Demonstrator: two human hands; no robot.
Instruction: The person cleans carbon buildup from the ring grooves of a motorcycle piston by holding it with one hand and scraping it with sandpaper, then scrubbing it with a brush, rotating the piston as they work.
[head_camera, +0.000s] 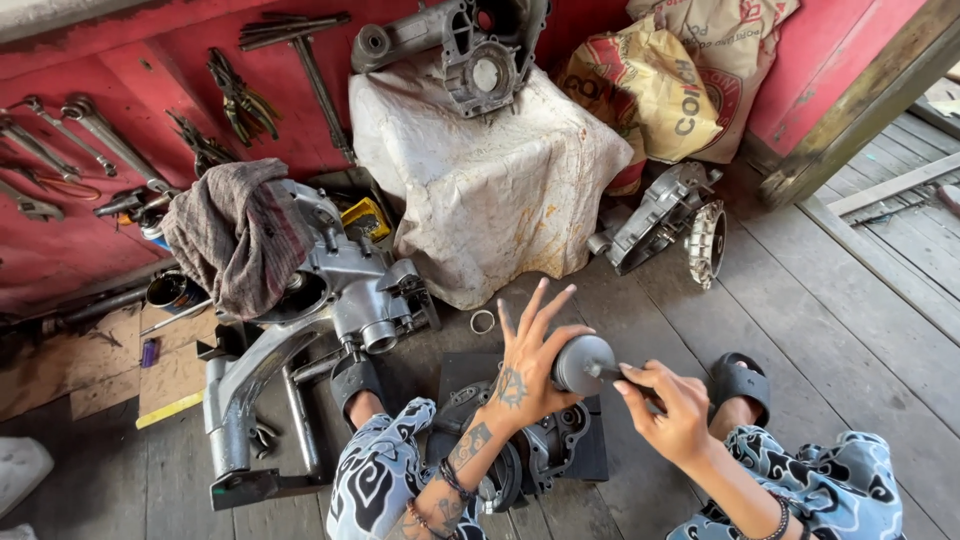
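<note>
My left hand (528, 358) rests its palm against a round grey metal part (583, 363), fingers spread upward. My right hand (668, 408) is closed on the dark shaft or handle (612, 374) that sticks out of that part. Both hands hover over a grey engine casing (545, 450) lying on a dark mat (462, 372) between my knees. My patterned blue-and-white trousers (378, 475) frame the lower view.
A large silver engine block (340, 290) with a checked rag (240, 232) lies at left. A cloth-covered block (490, 170) carries another casing (470, 50). Wrenches (95, 130) and pliers hang on the red wall. A crankcase half (665, 215), a small metal ring (483, 321) and sacks (665, 75) sit nearby.
</note>
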